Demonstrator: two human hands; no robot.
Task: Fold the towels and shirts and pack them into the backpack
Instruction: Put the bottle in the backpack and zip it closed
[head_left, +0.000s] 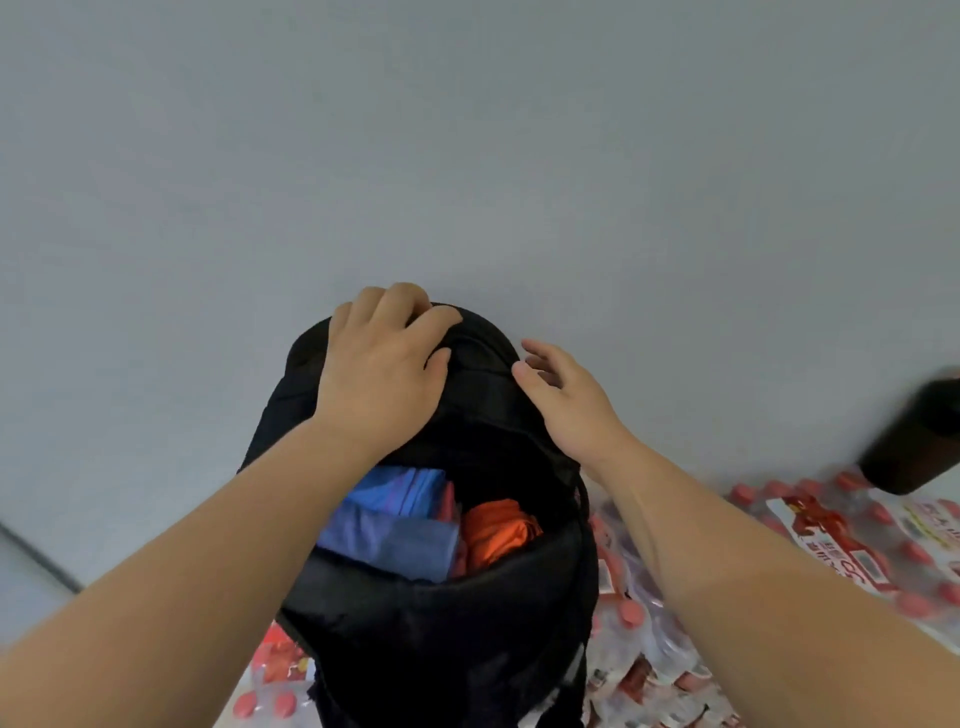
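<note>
Room: plain grey wall (467, 130), matte, no marks, fills frame from 9 through 12 to 3 o'clock. At 8 o'clock a dark seam line w/ a paler strip below it. Shrink-wrapped bottle packs (649, 639) lie from 3 to 5 o'clock, clear glossy film, round red caps (631, 613), red-and-white printed label (831, 540); text too blurred to read. More of the same wrap & caps at 7 o'clock (270, 686). Dark cylinder (914, 441) at 3 o'clock, tilted, blurred, cut by frame edge. Can't tell what surface is under it all.

Backpack (441, 623): black woven fabric, soft, rounded dome shape, sits at 6 o'clock among the packs. Long axis runs 6–12; top end at 12, main opening gapes toward the camera.

Inside, approx side by side: blue cloth (395, 488) folded in flat layers toward 12, grey-blue cloth (395, 540) folded flat just below it, orange cloth (493, 530) bunched & creased at their 3 o'clock side, touching them.

L hand (382, 374): palm down on backpack's 12 o'clock end, fingers curled over top edge, thumb pressed into fabric, gripping it.

R hand (566, 405): at backpack's 1–2 o'clock edge, fingers spread & mostly straight, holding nothing; thumb tip at the flap's rim, contact unclear.
</note>
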